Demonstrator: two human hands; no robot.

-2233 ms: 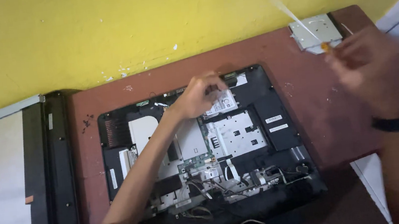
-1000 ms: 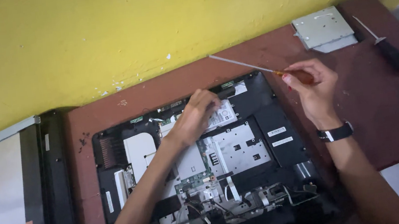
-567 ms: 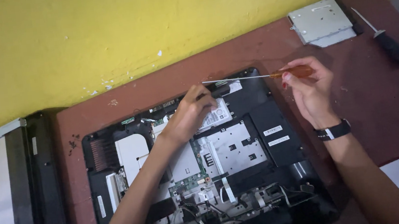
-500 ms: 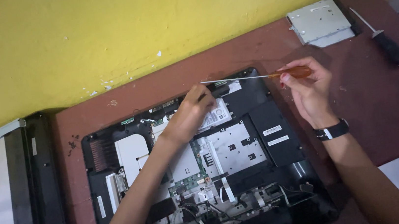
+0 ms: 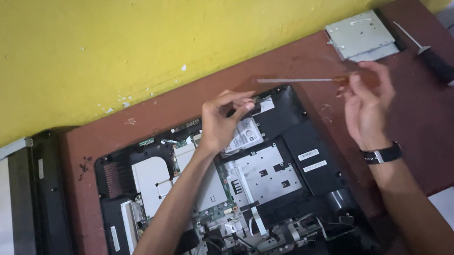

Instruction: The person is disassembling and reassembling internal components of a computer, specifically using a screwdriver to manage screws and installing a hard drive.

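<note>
Orange plastic marks the handle of the long thin screwdriver (image 5: 312,81), which our right hand (image 5: 368,104) pinches between closed fingers above the far right corner of the opened laptop base (image 5: 297,154), its slender shaft pointing left toward our left hand (image 5: 224,123). That hand hovers with thumb and forefinger curled together over the silver hard drive (image 5: 246,135) near the back edge of the chassis; whether anything small sits between those fingertips we cannot tell. The laptop base lies on the reddish-brown desk (image 5: 440,122), boards and ribbon cables bare.

We judge the main risk to be the shaft's tip: held this loosely and this high, it could swing down and scratch the green circuit board (image 5: 213,213) or snag a cable. A screw, if lifted, could drop into the open chassis and be lost among the parts. The loose optical drive (image 5: 362,34) and a second, black-handled screwdriver (image 5: 438,63) lie near the desk's far right corner, where a stray elbow could knock them off.
</note>
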